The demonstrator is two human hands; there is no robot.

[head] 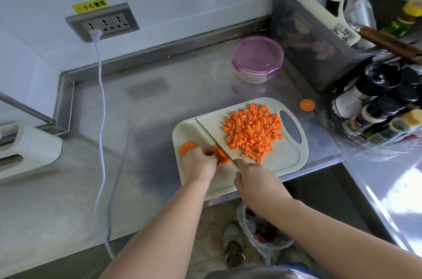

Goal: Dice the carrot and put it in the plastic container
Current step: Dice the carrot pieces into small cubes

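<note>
At the near edge of the cutting board (pixel 287 160), the right hand (pixel 253 178) is curled round the handle of the knife (pixel 212 139), forefinger seemingly along the spine, with the blade angled across the board. Just left of the blade, the left hand (pixel 198 162) pins the last carrot piece (pixel 222 155) under bent fingertips. Dicing looks nearly finished: the diced pile (pixel 253 130) covers the board's far half and one slice (pixel 187 146) waits at its left edge. Next come careful, close cuts. Beyond the board, the plastic container (pixel 258 59) sits lidded.

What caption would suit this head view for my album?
Left hand holds carrot pieces; right hand slices them with a knife beside the diced heap.
</note>
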